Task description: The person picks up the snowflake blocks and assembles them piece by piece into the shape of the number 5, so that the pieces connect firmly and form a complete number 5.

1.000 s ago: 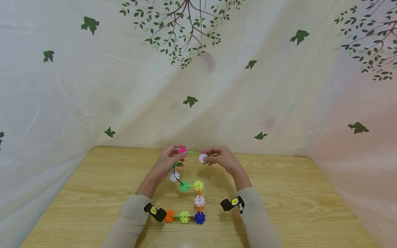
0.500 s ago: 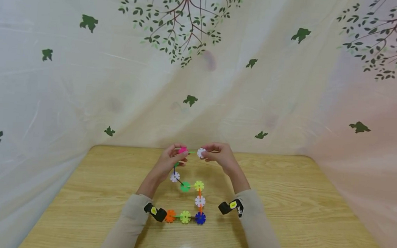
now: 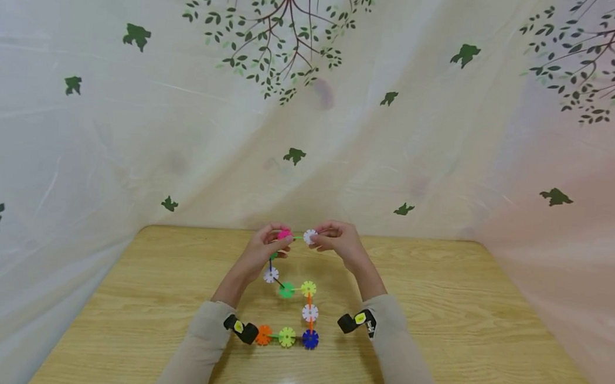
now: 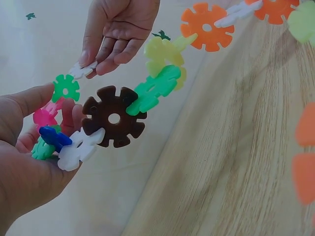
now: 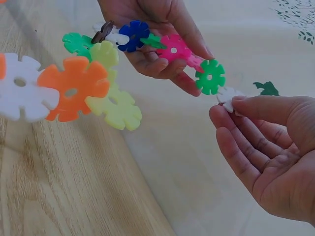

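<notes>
My left hand (image 3: 255, 253) grips the pink notched disc (image 5: 167, 47) of a chain of snowflake discs. A green disc (image 5: 203, 78) sticks out from the pink end. Between thumb and fingers, my right hand (image 3: 348, 244) pinches a white snowflake disc (image 5: 225, 100), its edge meeting the green one's rim; how deep the slots engage I cannot tell. From my left hand the chain runs back through a blue disc (image 5: 129, 43), a white disc (image 4: 78, 152) and a brown disc (image 4: 98, 123). Part of it lies hidden behind the left fingers.
The chain goes on toward me past a yellow disc (image 3: 308, 293), then a dark blue disc (image 3: 310, 343), then left to an orange disc (image 3: 264, 340) beside the left wrist camera (image 3: 241, 329). Beneath is a wooden table (image 3: 463, 331); a printed curtain (image 3: 224, 169) hangs behind it.
My right hand has moved left and slightly up with the white disc, from a gap away until it meets the green disc. The left hand has barely shifted.
</notes>
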Motion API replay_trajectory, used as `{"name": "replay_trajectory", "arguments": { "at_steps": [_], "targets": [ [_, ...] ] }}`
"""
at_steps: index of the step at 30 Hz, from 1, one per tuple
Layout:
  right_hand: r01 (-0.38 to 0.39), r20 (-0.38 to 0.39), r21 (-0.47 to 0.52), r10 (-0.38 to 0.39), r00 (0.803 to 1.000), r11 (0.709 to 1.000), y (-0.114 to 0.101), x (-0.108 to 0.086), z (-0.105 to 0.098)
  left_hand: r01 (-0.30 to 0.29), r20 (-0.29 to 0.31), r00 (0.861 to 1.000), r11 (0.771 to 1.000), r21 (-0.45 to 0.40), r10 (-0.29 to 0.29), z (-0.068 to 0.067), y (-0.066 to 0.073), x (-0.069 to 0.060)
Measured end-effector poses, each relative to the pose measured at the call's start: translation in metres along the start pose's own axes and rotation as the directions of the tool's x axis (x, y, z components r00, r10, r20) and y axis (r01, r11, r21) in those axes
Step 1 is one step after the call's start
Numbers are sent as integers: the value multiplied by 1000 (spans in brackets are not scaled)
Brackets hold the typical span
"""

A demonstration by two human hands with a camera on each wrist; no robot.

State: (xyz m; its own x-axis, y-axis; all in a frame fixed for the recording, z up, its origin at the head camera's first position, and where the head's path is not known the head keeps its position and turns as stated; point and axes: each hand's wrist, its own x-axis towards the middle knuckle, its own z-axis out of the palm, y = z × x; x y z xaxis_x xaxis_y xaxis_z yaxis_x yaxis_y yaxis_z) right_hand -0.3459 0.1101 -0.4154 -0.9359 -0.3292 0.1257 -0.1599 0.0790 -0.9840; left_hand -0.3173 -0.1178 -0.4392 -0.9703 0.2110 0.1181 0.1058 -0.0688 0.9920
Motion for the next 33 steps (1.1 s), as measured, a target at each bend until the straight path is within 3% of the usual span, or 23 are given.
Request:
{"name": "replay_trajectory", "arguments": {
  "at_steps": [14, 33],
  "targets": [
    [-25, 21, 38, 24, 999, 999, 1, 1, 5, -8, 3, 1000, 999, -31, 8, 1, 0, -1],
    [33, 20, 18, -33, 999, 999, -4, -3, 3, -34, -14, 999, 996, -88, 33, 7, -2, 1]
  ]
}}
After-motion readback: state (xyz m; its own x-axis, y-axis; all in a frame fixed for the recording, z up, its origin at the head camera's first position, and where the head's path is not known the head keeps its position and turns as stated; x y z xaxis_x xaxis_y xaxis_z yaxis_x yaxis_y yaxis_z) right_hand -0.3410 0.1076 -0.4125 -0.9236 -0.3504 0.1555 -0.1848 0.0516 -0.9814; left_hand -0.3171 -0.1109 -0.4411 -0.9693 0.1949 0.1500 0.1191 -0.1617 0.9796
